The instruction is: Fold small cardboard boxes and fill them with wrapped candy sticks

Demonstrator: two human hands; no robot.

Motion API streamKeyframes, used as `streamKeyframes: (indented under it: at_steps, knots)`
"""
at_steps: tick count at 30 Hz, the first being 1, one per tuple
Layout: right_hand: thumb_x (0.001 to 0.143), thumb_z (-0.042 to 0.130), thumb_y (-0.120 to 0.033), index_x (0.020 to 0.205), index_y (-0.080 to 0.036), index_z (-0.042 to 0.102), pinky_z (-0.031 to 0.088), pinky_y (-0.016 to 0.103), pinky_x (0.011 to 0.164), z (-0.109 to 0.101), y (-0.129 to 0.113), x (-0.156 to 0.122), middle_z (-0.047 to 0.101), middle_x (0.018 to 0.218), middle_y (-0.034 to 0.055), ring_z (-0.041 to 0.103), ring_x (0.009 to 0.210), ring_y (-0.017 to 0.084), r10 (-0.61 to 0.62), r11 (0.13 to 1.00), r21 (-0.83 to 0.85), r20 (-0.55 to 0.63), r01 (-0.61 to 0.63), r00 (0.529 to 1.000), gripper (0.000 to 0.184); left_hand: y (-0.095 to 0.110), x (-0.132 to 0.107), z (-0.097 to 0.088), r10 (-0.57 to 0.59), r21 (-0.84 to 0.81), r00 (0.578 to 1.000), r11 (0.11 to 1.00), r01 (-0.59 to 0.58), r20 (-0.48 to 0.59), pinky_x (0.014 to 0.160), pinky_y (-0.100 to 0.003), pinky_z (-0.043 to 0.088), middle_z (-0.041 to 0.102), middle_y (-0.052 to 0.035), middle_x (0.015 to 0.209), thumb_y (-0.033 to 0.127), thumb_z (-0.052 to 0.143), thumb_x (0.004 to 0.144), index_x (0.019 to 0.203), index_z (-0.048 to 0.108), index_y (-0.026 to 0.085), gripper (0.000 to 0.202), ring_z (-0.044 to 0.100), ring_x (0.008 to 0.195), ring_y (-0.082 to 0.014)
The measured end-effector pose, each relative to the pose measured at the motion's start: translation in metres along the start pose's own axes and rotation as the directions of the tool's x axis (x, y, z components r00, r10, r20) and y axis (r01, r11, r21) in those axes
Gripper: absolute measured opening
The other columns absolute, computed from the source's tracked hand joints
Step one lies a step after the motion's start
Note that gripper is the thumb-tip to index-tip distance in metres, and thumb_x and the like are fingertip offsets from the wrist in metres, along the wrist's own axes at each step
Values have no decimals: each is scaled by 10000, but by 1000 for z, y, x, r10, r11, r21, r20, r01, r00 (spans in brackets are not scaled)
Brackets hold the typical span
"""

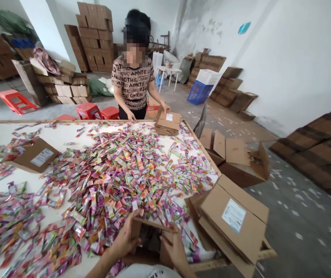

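Observation:
At the table's near edge, a small open cardboard box (pixel 137 228) is between my hands. My left hand (pixel 126 237) grips its left side, thumb over the edge. On the opposite side my right hand (pixel 174 245) holds the box wall, fingers bent around it. The opening looks dark, with a shiny surface inside that I cannot make out. Just beyond the box spreads a big heap of small colourful sachets (pixel 119 177) in pink, purple, green and orange. To the right of my right hand lies a stack of flattened cardboard boxes (pixel 240 204), the top one with a white label.
Across the table (pixel 67 141) stands a person (pixel 133 85), one hand at another flat carton stack (pixel 168 119). A labelled carton (pixel 36 154) lies among sachets at left. Open cartons (pixel 235 154) sit beyond the table's right edge. Red stools (pixel 87 111) stand behind the table.

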State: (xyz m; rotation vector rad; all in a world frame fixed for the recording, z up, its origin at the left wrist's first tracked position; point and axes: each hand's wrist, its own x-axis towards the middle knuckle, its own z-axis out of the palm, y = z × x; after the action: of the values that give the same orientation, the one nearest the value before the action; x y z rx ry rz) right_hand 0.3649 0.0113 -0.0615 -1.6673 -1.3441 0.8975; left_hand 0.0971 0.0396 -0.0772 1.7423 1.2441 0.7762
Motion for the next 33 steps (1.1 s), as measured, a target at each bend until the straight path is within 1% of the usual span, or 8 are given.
streamKeyframes:
  at_steps: [3, 6, 11, 17, 22, 26, 29, 33]
  knots:
    - [834, 573, -479, 1078, -227, 659, 502, 476, 1004, 4, 3, -10, 654, 1151, 126, 618, 1137, 321, -97, 994, 44, -88, 101, 991, 362, -12, -21, -6, 64, 93, 996, 994, -58, -58, 1188, -529, 299, 461, -128, 1516, 174, 590, 843, 1466, 387, 313, 670, 371, 1436, -315]
    - [867, 533, -461, 1016, -243, 719, 487, 462, 1030, -16, 6, -17, 636, 1250, 133, 589, 1213, 315, -151, 988, 8, 88, 151, 985, 324, -2, -40, -32, 133, 149, 988, 978, -143, 75, 1176, -530, 318, 426, -91, 1550, 259, 541, 919, 1349, 536, 372, 444, 311, 1468, -311]
    - [824, 541, -641, 1169, -228, 707, 358, 491, 1137, -33, 9, -18, 569, 1371, 165, 464, 1358, 340, -86, 996, -9, 192, 90, 978, 563, 29, -38, -63, 146, 90, 951, 980, -177, 273, 1188, -519, 279, 233, -120, 1642, 418, 751, 780, 1401, 481, 328, 683, 197, 1501, -358]
    - [806, 581, -637, 1232, -223, 563, 417, 448, 1076, 4, 33, -8, 563, 1323, 135, 526, 1266, 302, 11, 980, 195, 113, -33, 994, 594, 25, -20, -39, -131, 133, 988, 984, 119, 87, 1145, -454, 357, 552, -120, 1414, 84, 601, 731, 1203, 556, 245, 501, 452, 1367, -267]
    - [720, 655, -557, 1123, -219, 565, 429, 472, 1033, 23, 40, 15, 621, 1160, 109, 569, 1149, 314, 35, 996, 79, 74, -41, 997, 534, 23, -8, -13, -134, 221, 991, 966, 136, -24, 1104, -459, 400, 597, -91, 1323, 33, 521, 682, 1256, 553, 253, 616, 506, 1276, -246]
    - [722, 643, -523, 989, -213, 568, 450, 474, 969, 25, 30, 30, 650, 1015, 100, 605, 1022, 318, 33, 999, -12, 6, -33, 999, 416, 28, -1, 5, -121, 391, 980, 904, 174, -158, 1165, -605, 213, 615, -116, 1261, 41, 485, 783, 1215, 619, 258, 502, 476, 1292, -309]
    - [726, 647, -556, 1002, -216, 574, 461, 464, 953, 25, 29, 28, 663, 1022, 102, 619, 1016, 321, 36, 999, -22, 12, -35, 999, 444, 31, 2, 14, 132, 665, 991, 737, -123, 36, 1156, -641, 145, 515, -132, 1458, 258, 655, 827, 1420, 475, 353, 626, 382, 1391, -371]
    - [798, 528, -678, 1037, -219, 599, 469, 435, 978, 17, 28, 31, 672, 1059, 103, 620, 1067, 308, 89, 996, 25, 17, -90, 996, 523, 37, 12, 19, 235, 677, 866, 546, -493, 441, 1039, -689, 284, 336, -228, 1576, 670, 794, 588, 1553, 132, 412, 1199, 410, 1351, -486]
